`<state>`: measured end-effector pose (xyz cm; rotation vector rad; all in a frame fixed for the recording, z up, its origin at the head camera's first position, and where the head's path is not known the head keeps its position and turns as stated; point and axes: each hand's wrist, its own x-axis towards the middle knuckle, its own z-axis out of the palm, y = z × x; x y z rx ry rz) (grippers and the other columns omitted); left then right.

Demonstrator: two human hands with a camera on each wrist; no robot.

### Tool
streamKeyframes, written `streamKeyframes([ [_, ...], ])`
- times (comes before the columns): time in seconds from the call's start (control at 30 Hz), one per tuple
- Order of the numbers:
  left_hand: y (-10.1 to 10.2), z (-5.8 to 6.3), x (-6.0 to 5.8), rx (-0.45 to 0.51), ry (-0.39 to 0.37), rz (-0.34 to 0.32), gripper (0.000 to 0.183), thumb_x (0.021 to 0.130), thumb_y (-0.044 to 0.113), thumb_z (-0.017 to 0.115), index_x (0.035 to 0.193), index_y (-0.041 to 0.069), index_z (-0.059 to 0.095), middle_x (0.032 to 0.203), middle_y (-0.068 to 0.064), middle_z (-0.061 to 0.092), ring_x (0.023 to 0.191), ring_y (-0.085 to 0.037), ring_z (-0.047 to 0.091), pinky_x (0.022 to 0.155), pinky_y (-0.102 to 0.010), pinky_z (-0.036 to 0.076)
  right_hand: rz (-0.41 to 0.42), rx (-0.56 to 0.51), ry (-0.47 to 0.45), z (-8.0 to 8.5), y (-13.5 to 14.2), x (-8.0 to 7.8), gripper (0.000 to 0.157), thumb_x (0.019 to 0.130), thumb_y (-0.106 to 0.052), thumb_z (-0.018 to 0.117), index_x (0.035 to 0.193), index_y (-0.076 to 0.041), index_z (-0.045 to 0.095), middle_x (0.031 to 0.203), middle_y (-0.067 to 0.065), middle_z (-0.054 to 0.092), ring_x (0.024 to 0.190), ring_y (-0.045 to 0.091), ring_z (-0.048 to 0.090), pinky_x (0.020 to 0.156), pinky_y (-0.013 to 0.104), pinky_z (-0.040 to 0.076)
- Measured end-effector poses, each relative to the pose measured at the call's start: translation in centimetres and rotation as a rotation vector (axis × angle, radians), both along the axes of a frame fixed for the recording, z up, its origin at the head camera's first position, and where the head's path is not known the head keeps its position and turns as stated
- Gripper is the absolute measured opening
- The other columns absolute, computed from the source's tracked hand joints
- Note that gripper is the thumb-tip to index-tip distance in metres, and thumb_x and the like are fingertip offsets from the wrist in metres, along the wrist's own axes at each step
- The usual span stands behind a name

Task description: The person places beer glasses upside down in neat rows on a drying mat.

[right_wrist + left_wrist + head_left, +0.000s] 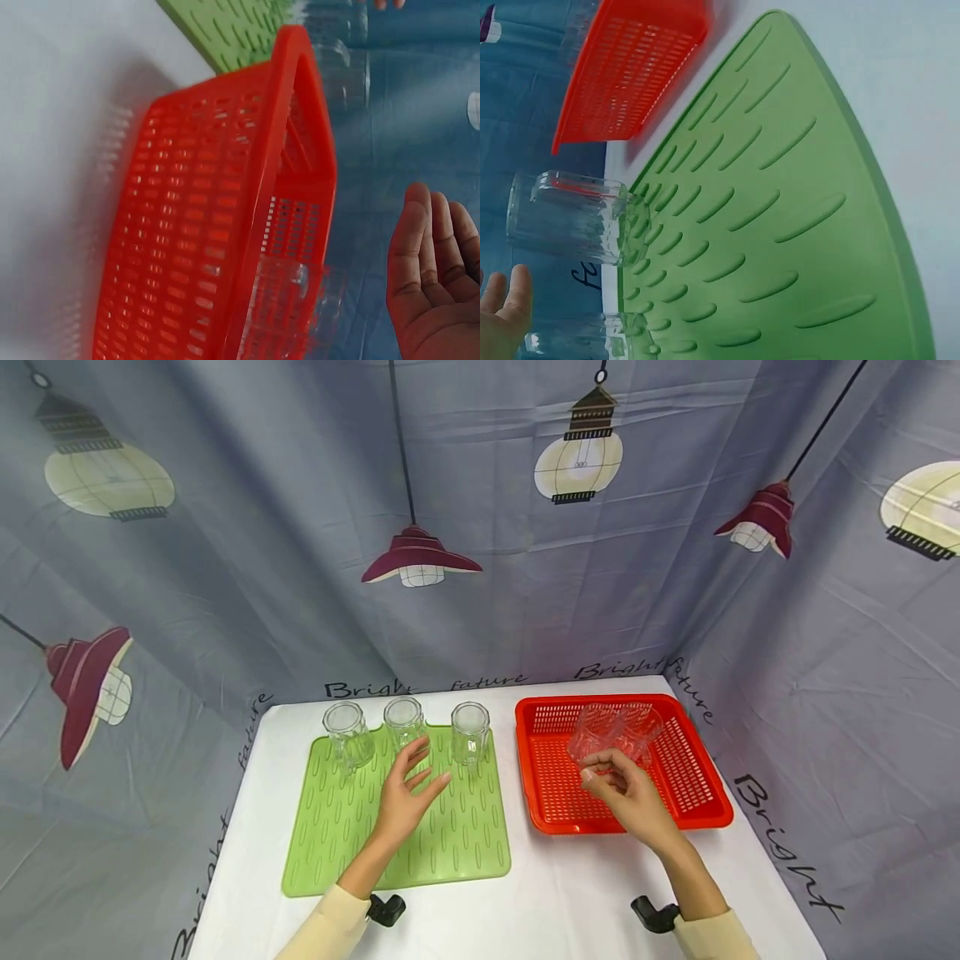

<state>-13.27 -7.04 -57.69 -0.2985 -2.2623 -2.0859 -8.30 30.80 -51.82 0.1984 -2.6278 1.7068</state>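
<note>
Three clear glass mugs stand in a row along the far edge of a green ribbed mat: a left one, a middle one and a right one. My left hand is over the mat near the middle and right mugs, fingers apart and holding nothing. In the left wrist view, fingertips show beside a mug. My right hand hovers over the near side of a red basket, fingers bent loosely, nothing held. Clear glassware sits inside the basket, partly behind that hand.
The green mat lies on the left of a white table, with the basket to its right. A grey curtain printed with lamps hangs behind and on both sides. Each wrist wears a black mount.
</note>
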Motion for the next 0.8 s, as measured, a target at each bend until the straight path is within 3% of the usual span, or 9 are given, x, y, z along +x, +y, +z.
streamKeyframes([
  [0.23,-0.8,0.3,1.1,0.031,-0.002,0.034,0.077,0.094,0.008,0.083,0.161,0.012,0.046,0.164,-0.006,0.05,0.151,-0.024,0.05,0.123,-0.049,0.051,-0.052,0.013,0.012,-0.3,1.0,-1.0,0.03,0.109,-0.021,0.066,0.131,0.0,0.063,0.117,0.019,0.07,0.095,0.009,0.074,0.085,0.02,0.064],
  [0.37,-1.2,0.2,1.7,0.038,-0.006,0.045,0.076,0.094,0.008,0.083,0.16,0.015,0.047,0.163,-0.005,0.052,0.149,-0.014,0.051,0.123,-0.047,0.051,-0.095,0.012,0.022,-0.8,1.5,-1.4,0.029,0.109,-0.022,0.067,0.13,-0.002,0.065,0.119,0.02,0.07,0.097,0.015,0.075,0.085,0.019,0.063],
  [0.47,-1.6,0.0,2.3,0.029,-0.001,0.057,0.076,0.094,0.007,0.083,0.161,0.013,0.047,0.163,-0.008,0.052,0.149,-0.019,0.052,0.122,-0.05,0.051,-0.106,0.015,0.036,-1.1,1.8,-1.6,0.028,0.108,-0.021,0.067,0.13,-0.003,0.065,0.119,0.018,0.07,0.096,0.02,0.074,0.082,0.018,0.062],
  [0.6,-2.0,-0.2,2.9,0.023,-0.006,0.074,0.076,0.094,0.006,0.082,0.161,0.009,0.046,0.163,-0.01,0.052,0.151,-0.036,0.05,0.121,-0.054,0.051,-0.113,0.021,0.049,-1.5,2.1,-2.2,0.03,0.108,-0.019,0.066,0.131,0.0,0.063,0.121,0.019,0.069,0.089,0.012,0.071,0.08,0.018,0.062],
  [0.67,-2.3,-0.4,3.1,0.029,-0.02,0.083,0.075,0.094,0.006,0.082,0.16,0.01,0.046,0.162,-0.008,0.053,0.152,-0.038,0.049,0.121,-0.053,0.052,-0.123,0.018,0.05,-1.6,2.3,-2.6,0.031,0.108,-0.019,0.067,0.131,0.001,0.063,0.121,0.018,0.068,0.087,0.008,0.07,0.08,0.019,0.063],
  [0.8,-2.6,-0.6,3.4,0.033,-0.042,0.102,0.075,0.094,0.006,0.083,0.16,0.011,0.047,0.162,-0.007,0.053,0.149,-0.022,0.053,0.121,-0.05,0.053,-0.146,0.014,0.044,-1.7,2.5,-3.2,0.03,0.107,-0.019,0.069,0.131,-0.001,0.063,0.121,0.017,0.069,0.087,0.003,0.069,0.076,0.019,0.062],
])
